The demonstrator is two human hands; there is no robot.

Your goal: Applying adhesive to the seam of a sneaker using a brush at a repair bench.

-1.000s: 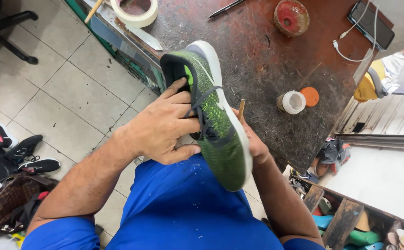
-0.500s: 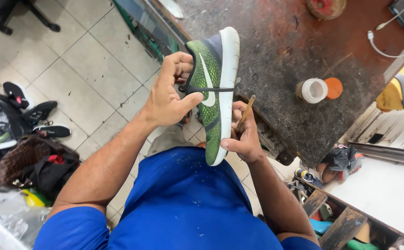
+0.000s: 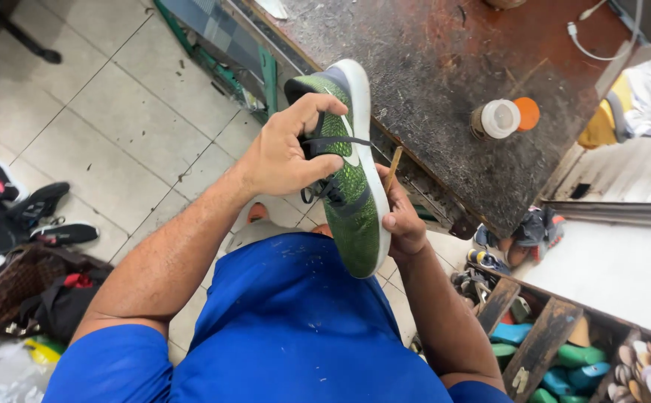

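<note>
A green knit sneaker [image 3: 351, 209] with a white sole and black laces is held upright over my lap, toe pointing down. My left hand [image 3: 284, 153] grips its upper at the laces, fingers curled into the opening. My right hand [image 3: 401, 220] sits behind the sole edge and holds a thin wooden stick [image 3: 392, 168] that points up beside the sole.
A dark, stained workbench [image 3: 445, 75] stands just ahead, with a small white jar [image 3: 498, 119] and its orange lid [image 3: 527, 113]. Shoes and bags [image 3: 27, 254] lie on the tiled floor at left. A wooden rack with shoes [image 3: 556, 336] is at lower right.
The sneaker has turned from lying across my lap to nearly upright, and my left hand shifted its grip toward the laces. The view has moved closer to the bench edge.
</note>
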